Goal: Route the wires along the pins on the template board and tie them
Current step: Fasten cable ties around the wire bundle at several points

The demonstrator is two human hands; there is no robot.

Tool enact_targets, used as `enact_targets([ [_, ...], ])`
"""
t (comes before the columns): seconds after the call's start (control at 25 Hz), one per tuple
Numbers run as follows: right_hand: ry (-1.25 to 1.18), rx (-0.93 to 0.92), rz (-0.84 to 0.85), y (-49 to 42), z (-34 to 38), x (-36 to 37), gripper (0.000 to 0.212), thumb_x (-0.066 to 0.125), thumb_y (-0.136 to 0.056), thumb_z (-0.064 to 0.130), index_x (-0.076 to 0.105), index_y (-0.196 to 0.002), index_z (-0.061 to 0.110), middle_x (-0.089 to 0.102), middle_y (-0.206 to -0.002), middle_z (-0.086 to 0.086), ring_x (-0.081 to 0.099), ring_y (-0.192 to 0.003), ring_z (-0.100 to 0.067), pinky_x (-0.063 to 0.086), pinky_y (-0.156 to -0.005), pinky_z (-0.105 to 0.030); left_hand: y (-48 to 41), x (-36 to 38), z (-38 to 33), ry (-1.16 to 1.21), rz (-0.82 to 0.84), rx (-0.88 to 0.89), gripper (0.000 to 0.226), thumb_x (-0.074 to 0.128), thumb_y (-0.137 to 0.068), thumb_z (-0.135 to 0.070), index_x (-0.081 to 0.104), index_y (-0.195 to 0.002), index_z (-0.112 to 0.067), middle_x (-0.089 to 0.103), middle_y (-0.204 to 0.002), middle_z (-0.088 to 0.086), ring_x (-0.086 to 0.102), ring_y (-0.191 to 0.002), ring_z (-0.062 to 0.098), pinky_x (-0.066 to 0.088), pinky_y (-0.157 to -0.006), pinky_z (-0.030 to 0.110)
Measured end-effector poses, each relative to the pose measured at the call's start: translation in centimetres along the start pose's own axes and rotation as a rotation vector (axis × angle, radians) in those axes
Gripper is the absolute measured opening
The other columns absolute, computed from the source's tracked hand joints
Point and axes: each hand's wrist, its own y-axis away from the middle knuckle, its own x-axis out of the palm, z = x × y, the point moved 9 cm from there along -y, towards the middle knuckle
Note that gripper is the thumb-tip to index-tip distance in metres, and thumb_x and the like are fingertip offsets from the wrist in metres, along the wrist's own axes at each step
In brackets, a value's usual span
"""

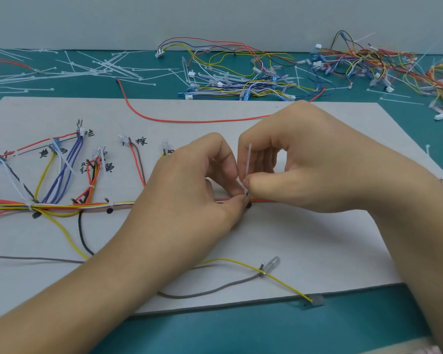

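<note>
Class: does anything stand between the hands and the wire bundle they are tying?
Nothing visible. The left hand holds the wire bundle and the right hand pinches the cable tie right at it.

Multicolour wire bundle [87,204]: laid horizontally across grey template board [317,238]; white cable tie [248,159] upright, apparently looped around it.

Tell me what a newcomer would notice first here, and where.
Mid-board, the left hand and right hand both pinch a white cable tie standing up from the wire bundle that runs across the template board. Behind the board, a colourful tangle of harnesses sprawls at the back right of the green mat, with loose ties scattered back left.
</note>
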Motion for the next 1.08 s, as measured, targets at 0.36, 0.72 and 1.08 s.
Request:
enact_targets([
  [0.36, 0.066, -0.048, -0.044, 0.2, 0.7, -0.3, 0.008, 0.062, -0.07, 0.015, 0.068, -0.066, 0.014, 0.062, -0.058, 0.0, 0.062, -0.061, -0.018, 0.048, -0.054, -0.039, -0.1, -0.2, 0.0, 0.007, 0.0, -0.013, 0.03, 0.085, -0.073, -0.014, 0.056, -0.078, -0.023, 0.073, -0.074, -0.014, 0.042, -0.035, 0.003, 0.026, -0.041, 0.009],
  [0.72, -0.044, 0.111, 0.078, 0.0, -1.6, 0.4, 0.007, 0.064, -0.078, 0.028, 0.07, -0.076, 0.023, 0.071, -0.071, 0.002, 0.068, -0.068, -0.016, 0.056, -0.065, -0.044, 0.1, 0.1, -0.2, -0.076, 0.002, 0.009, 0.028, 0.081, -0.076, -0.019, 0.056, -0.084, -0.031, 0.072, -0.081, -0.019, 0.053, -0.052, -0.006, 0.035, -0.054, 0.024],
  [1.08, 0.053, 0.313, 0.194, 1.4, -4.2, 0.0, 0.009, 0.075, -0.081, 0.035, 0.071, -0.088, 0.038, 0.07, -0.079, 0.017, 0.062, -0.055, -0.002, 0.046, -0.044, -0.015, 0.4, 0.1, -0.3, -0.173, 0.03, 0.006, 0.022, 0.079, -0.081, -0.024, 0.06, -0.085, -0.036, 0.066, -0.076, -0.029, 0.054, -0.056, -0.012, 0.036, -0.054, 0.01],
])
